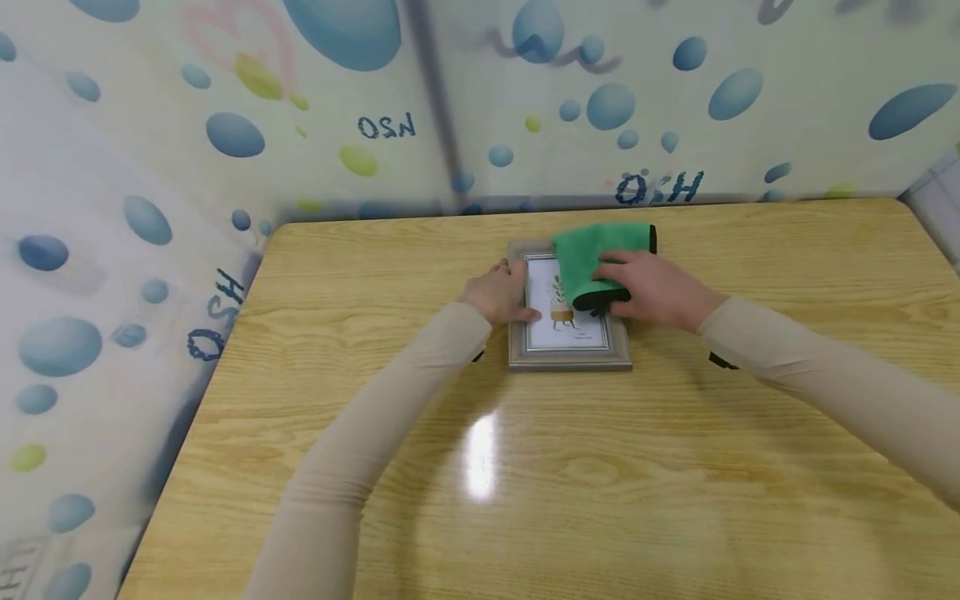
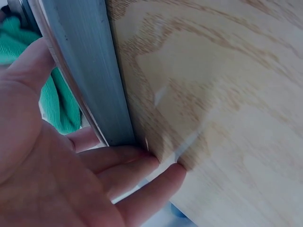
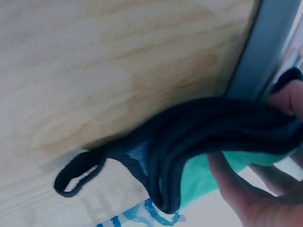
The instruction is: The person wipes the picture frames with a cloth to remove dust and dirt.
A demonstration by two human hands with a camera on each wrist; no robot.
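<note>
Indoor room, kind unclear: wood-grain table (image 1: 600,467), blue-dotted backdrop (image 1: 483,104).

The head view is bright, with 1 white glare patch (image 1: 481,457) on the table (image 1: 615,467) nearer the viewer than the picture frame (image 1: 561,318), and soft shadows (image 1: 435,467) to the frame's left and right. The 2 wrist views are dimmer, bluish, hazier.

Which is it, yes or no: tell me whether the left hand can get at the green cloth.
Likely yes: the left hand touches the left side of the picture frame, and nothing stands between that hand and the green cloth. The right hand, though, covers the cloth's lower right.
</note>
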